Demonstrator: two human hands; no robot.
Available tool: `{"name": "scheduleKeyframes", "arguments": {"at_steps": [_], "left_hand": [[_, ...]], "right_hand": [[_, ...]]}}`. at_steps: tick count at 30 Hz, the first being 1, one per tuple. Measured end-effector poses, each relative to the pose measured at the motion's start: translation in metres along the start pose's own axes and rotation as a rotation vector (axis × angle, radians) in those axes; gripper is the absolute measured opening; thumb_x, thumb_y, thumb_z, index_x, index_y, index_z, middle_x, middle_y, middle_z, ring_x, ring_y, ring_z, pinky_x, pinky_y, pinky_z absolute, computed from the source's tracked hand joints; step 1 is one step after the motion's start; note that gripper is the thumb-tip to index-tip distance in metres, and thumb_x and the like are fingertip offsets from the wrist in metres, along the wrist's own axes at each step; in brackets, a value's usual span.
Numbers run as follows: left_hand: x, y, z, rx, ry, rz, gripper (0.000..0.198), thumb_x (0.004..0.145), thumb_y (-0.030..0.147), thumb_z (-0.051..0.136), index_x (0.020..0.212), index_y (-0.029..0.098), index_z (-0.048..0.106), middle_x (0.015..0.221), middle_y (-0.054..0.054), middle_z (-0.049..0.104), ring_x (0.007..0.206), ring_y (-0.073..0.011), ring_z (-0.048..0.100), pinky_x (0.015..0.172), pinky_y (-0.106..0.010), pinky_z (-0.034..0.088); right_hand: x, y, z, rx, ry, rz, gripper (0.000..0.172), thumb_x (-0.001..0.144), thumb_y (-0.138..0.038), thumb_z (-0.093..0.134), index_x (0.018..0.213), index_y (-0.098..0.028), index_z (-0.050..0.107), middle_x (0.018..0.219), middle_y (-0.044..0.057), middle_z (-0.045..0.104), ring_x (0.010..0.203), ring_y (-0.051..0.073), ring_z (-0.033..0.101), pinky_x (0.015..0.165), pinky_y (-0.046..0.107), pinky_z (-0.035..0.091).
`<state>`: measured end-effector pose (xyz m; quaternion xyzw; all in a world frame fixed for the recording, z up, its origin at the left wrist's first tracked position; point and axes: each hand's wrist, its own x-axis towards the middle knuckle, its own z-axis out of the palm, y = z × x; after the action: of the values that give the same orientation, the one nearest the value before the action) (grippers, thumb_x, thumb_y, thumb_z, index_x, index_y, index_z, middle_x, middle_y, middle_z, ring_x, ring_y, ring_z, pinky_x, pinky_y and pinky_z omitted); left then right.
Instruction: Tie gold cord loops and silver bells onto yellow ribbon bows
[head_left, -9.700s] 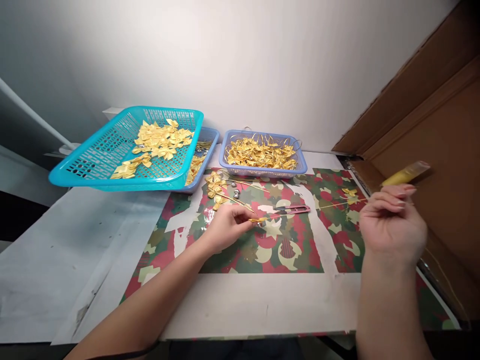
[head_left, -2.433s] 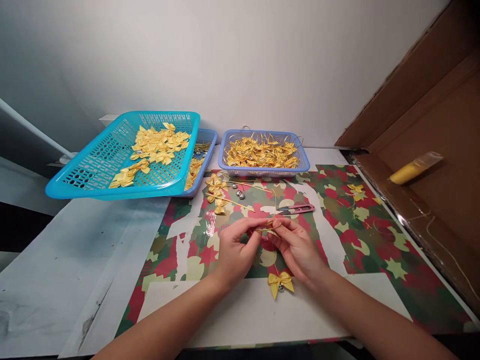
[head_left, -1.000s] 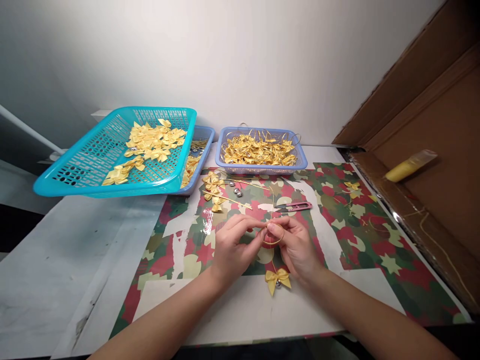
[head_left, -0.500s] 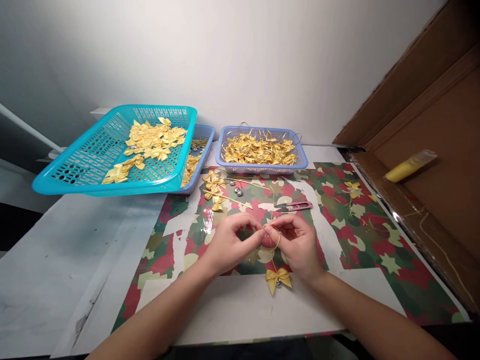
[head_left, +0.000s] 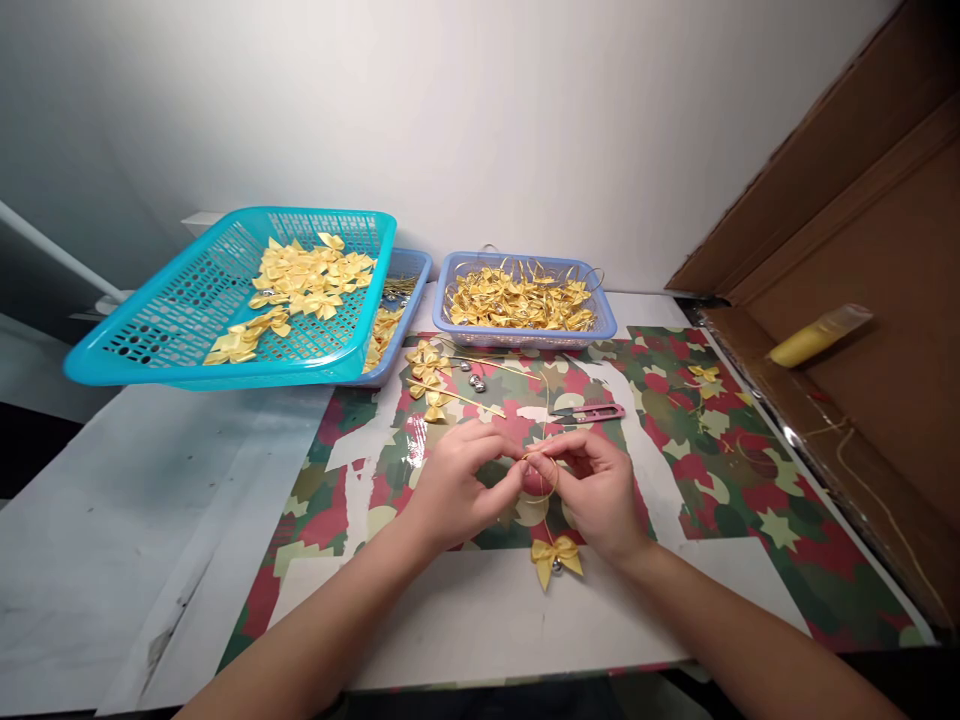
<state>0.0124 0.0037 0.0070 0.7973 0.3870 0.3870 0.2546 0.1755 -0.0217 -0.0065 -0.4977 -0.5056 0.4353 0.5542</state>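
Note:
Fingertip to fingertip, my left hand point(head_left: 469, 483) and my right hand point(head_left: 596, 488) pinch a thin gold cord point(head_left: 554, 488), which curls into a loop below the fingers. The exact crossing of the cord is hidden by my fingertips. From the loop the cord runs down to a yellow ribbon bow point(head_left: 556, 556) with a small silver bell point(head_left: 556, 566) at its centre, lying on the white sheet. Beyond my hands are pink thread snips point(head_left: 589, 413). Several loose yellow bows point(head_left: 427, 372) and silver bells point(head_left: 477, 382) lie left of the snips.
A turquoise basket point(head_left: 150, 372) with yellow bows rests partly over a blue basket point(head_left: 405, 325) at the left. Behind my hands, another blue basket point(head_left: 525, 338) holds corded bows. Cardboard point(head_left: 885, 200) bounds the right side, with a yellow-filled clear tube point(head_left: 817, 335) against it.
My left fingers have shifted slightly on the cord, and the loop sits a little differently below them. The bow and the baskets stay in place.

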Motion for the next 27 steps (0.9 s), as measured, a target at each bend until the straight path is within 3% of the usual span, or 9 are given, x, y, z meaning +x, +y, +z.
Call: {"name": "scheduleKeyframes", "arguments": {"at_steps": [6,11,14,17,27], "left_hand": [[0.000,-0.001,0.001,0.027,0.015,-0.003,0.015,0.085,0.020,0.057,0.073,0.019,0.066,0.072,-0.004,0.071,0.068,-0.0169,0.062,0.066,-0.030,0.047],[-0.001,-0.003,0.002,0.048,0.019,-0.055,0.016,0.084,0.019,0.056,0.071,0.019,0.065,0.073,-0.004,0.070,0.070,-0.0175,0.061,0.067,-0.030,0.046],[-0.002,-0.003,0.002,0.069,-0.022,-0.049,0.014,0.083,0.018,0.056,0.071,0.019,0.064,0.072,-0.002,0.070,0.070,-0.0169,0.060,0.067,-0.030,0.044],[-0.003,-0.003,0.003,0.108,-0.057,-0.046,0.013,0.083,0.020,0.057,0.070,0.019,0.063,0.072,-0.002,0.070,0.069,-0.0166,0.058,0.067,-0.031,0.042],[-0.004,-0.002,0.004,0.121,-0.087,-0.088,0.013,0.082,0.020,0.056,0.071,0.018,0.062,0.072,-0.001,0.068,0.069,-0.0156,0.056,0.067,-0.030,0.039]], "right_hand": [[0.005,-0.003,-0.004,-0.111,-0.047,-0.003,0.008,0.075,-0.027,0.074,0.079,-0.024,0.068,0.077,0.002,0.069,0.074,0.018,0.065,0.066,0.031,0.053],[0.016,-0.005,-0.016,-0.483,-0.198,-0.332,0.016,0.075,-0.018,0.069,0.089,-0.024,0.063,0.084,0.002,0.067,0.079,0.019,0.061,0.071,0.032,0.048],[0.020,-0.004,-0.020,-0.643,-0.299,-0.483,0.005,0.080,-0.019,0.062,0.080,-0.022,0.059,0.071,0.001,0.061,0.068,0.017,0.054,0.065,0.030,0.042],[0.021,-0.003,-0.022,-0.709,-0.339,-0.566,0.015,0.082,-0.018,0.056,0.068,-0.020,0.052,0.057,-0.002,0.051,0.058,0.014,0.045,0.061,0.029,0.035],[0.021,-0.004,-0.023,-0.740,-0.391,-0.567,0.022,0.085,-0.017,0.051,0.063,-0.018,0.052,0.055,-0.003,0.046,0.057,0.012,0.041,0.060,0.027,0.030]]}}
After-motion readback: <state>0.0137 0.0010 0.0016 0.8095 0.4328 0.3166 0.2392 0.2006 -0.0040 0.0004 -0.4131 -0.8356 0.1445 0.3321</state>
